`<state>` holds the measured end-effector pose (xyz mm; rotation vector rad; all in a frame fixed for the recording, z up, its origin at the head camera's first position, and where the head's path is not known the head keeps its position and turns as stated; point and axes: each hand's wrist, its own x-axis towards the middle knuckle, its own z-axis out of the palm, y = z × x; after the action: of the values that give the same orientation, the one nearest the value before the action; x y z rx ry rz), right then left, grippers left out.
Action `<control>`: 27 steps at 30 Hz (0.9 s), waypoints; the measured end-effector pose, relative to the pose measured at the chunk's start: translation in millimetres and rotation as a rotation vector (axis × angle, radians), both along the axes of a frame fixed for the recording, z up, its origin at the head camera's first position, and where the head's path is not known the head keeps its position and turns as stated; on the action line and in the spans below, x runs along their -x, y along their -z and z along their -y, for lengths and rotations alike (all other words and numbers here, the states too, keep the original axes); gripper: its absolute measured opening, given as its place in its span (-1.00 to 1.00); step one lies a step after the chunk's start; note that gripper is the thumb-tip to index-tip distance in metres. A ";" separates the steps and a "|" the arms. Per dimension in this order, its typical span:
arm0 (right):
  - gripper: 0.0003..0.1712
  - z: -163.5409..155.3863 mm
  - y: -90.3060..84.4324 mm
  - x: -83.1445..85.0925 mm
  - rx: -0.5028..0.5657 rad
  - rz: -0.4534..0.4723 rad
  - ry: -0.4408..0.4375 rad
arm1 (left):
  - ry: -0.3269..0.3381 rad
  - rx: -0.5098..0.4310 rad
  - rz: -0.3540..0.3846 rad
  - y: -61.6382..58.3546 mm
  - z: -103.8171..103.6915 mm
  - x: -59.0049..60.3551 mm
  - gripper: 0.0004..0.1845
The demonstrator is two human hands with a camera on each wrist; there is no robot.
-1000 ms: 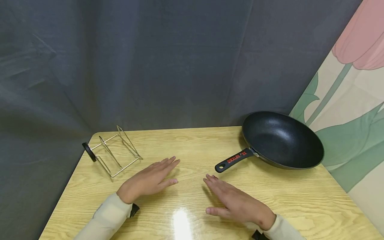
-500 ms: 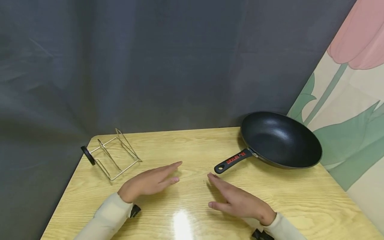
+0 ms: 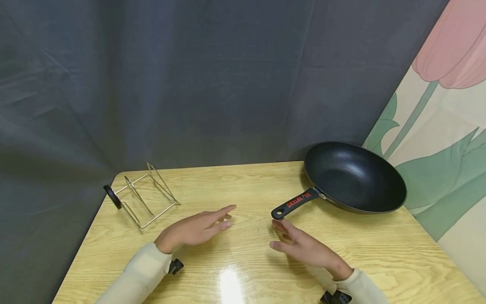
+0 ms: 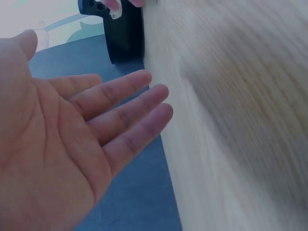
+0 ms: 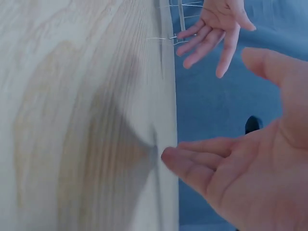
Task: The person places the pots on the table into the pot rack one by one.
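Observation:
Both hands hover just above the wooden table (image 3: 243,185), turned on edge with the palms facing each other and the fingers straight. My left hand (image 3: 197,229) holds nothing; its bare palm (image 4: 53,144) fills the left wrist view. My right hand (image 3: 300,247) is empty too, and its fingertips (image 3: 276,223) lie just short of the black handle (image 3: 296,202) of a black frying pan (image 3: 355,177) at the table's back right. In the right wrist view the right palm (image 5: 255,187) faces the left hand (image 5: 214,29).
A wire rack (image 3: 146,194) with a black knob (image 3: 112,196) stands at the table's back left corner. A dark grey curtain (image 3: 190,84) hangs behind the table, and a flower-painted panel (image 3: 448,126) leans at the right.
Both hands have lifted from lying flat on the table and turned onto their edges. The right hand has moved forward, closer to the pan's handle.

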<state>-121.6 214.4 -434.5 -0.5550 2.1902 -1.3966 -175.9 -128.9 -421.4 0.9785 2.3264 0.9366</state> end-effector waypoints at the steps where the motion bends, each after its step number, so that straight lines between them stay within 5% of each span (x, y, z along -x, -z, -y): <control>1: -0.03 -0.8 1.6 1.2 0.045 0.026 0.003 | 0.008 -0.006 0.004 0.0 -0.8 0.6 -0.34; 8: -0.13 -5.5 9.7 7.2 0.242 0.183 0.019 | 0.051 -0.038 0.024 1.5 -2.8 2.4 -0.34; 19: -0.25 -7.1 10.4 14.4 0.423 0.252 0.246 | 0.044 -0.055 0.053 5.8 -9.3 6.4 -0.34; 27: -0.61 -13.8 12.2 20.2 0.675 0.377 0.373 | 0.061 -0.102 0.152 12.1 -21.0 9.1 -0.34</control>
<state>-141.8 228.1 -446.7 -0.0701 1.5423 -2.2466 -185.0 -107.8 -433.5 0.9775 2.1299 1.0755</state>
